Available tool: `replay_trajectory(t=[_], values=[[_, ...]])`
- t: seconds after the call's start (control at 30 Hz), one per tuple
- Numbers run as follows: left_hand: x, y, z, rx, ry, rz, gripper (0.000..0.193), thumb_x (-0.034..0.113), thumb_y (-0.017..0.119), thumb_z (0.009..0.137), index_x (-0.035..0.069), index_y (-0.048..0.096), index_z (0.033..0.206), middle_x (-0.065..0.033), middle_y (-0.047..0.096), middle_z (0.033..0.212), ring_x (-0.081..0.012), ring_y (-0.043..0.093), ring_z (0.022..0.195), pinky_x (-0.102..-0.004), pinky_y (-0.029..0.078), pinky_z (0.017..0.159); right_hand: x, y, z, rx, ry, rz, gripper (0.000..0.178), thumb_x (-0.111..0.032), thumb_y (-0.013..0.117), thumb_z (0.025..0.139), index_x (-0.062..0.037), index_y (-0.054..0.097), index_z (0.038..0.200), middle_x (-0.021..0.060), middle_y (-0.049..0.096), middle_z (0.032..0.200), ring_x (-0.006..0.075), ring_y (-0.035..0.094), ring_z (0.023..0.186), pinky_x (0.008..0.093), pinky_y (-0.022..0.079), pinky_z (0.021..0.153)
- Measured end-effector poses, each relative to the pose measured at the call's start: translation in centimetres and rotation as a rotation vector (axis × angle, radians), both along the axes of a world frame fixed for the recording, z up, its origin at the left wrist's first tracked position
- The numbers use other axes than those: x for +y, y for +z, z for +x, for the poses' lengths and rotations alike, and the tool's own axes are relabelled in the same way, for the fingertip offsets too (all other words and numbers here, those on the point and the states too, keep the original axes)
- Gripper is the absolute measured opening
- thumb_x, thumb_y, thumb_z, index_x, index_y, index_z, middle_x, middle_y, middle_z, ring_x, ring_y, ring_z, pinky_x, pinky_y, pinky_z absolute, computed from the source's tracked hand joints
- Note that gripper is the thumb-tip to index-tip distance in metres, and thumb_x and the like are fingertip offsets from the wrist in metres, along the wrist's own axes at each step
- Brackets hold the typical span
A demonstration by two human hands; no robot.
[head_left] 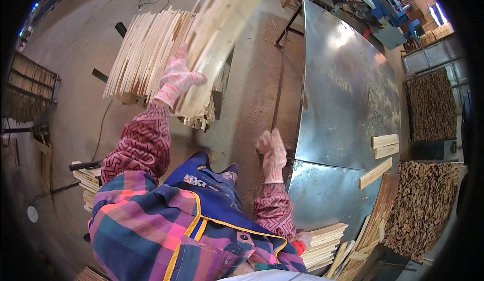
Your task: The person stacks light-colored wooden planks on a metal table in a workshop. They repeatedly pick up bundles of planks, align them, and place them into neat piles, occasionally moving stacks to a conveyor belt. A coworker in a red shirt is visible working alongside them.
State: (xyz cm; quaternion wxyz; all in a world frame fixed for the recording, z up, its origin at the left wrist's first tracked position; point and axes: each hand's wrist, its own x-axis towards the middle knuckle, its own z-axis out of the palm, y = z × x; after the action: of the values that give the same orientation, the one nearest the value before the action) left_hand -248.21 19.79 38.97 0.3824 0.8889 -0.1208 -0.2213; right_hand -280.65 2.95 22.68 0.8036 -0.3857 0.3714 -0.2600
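My left hand [177, 82], in a pink-and-white knit glove, reaches forward to a long pale wooden board [214, 49]. Its thumb lies across the board's face and a finger stretches along the left edge; other fingers are hidden. The board slants up to the right, its far end smeared by motion. Beside and beneath it, thin wooden strips [146, 54] lie in a stack. Over the floor, left of the metal-topped table [348, 89], hangs my right hand [273, 155], gloved alike, its fingers slightly blurred and loosely apart with nothing visible in them.
Short wooden pieces [385, 145] rest near the table's right edge. More boards [322, 243] are piled at its near end. Bundled wood [428, 205] stands at far right, another strip stack [88, 185] at left. A blue machine [388, 4] is at the back right.
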Motion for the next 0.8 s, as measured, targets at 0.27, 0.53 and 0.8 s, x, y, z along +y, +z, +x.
replay_trajectory(t=[0.27,0.53,0.8], values=[[-5.2,-11.2,4.8,-0.067,0.048,0.689,0.115,0.040,0.078,0.074,0.019,0.007,0.162,-0.0180,0.046,0.132,-0.0318,0.054,0.118,-0.0503,0.049,0.095,6.3,-7.0,-8.6,0.317,-0.158,0.244,0.044,-0.031,0.072,0.093,-0.0069,0.061,0.129,0.0100,0.070,0.105,0.0251,0.069,0.086,0.0396,0.057,0.072],[-5.0,-8.6,3.2,-0.074,0.013,0.485,0.116,0.033,0.078,0.070,0.013,0.010,0.162,-0.0311,0.041,0.145,-0.0441,0.047,0.132,-0.0489,0.044,0.106,7.8,-7.3,-7.3,0.313,-0.186,0.257,0.022,-0.014,0.061,0.096,-0.0179,0.049,0.078,-0.0056,0.041,0.070,0.0077,0.038,0.055,0.0235,0.030,0.048],[-3.5,-14.1,5.5,-0.081,-0.190,0.160,0.105,0.043,0.081,0.073,0.010,0.028,0.158,-0.0205,0.061,0.127,-0.0310,0.061,0.108,-0.0438,0.047,0.099,8.3,-2.9,-3.5,0.793,0.463,-0.573,0.052,-0.046,0.055,0.094,-0.0061,0.062,0.126,0.0207,0.057,0.134,0.0382,0.054,0.125,0.0429,0.042,0.106]])
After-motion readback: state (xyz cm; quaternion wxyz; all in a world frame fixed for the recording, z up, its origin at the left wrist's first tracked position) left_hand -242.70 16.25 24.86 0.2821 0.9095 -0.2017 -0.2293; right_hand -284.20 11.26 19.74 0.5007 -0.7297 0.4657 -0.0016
